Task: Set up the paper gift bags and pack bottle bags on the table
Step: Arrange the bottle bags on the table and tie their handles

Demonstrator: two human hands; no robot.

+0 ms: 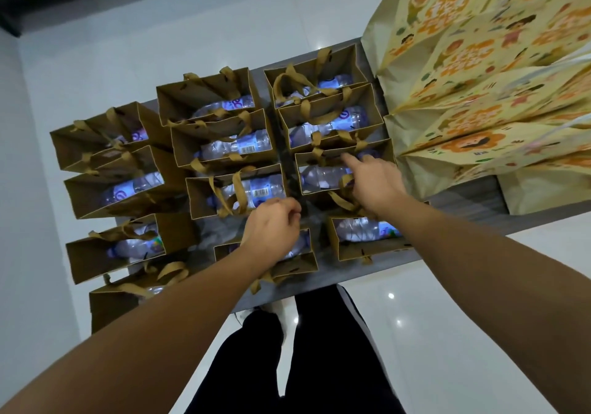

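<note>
Several small brown paper bags (220, 145) stand open in rows on the grey table (463, 197), each with a clear water bottle (238, 148) lying inside. My left hand (271, 226) has its fingers curled at the near right corner of a middle-row bag (204, 196), gripping its rim. My right hand (375, 181) reaches into the neighbouring bag (315, 178). Its index finger points out over that bag's far rim, and its other fingers curl round the brown handle. The nearest bag (300, 263) lies partly hidden under my left wrist.
Large yellow gift bags (479, 93) with cartoon prints stand packed together on the table's right end. Some brown bags on the left overhang the table edge. Glossy white floor surrounds the table, and my legs in dark trousers (319, 349) stand at its near edge.
</note>
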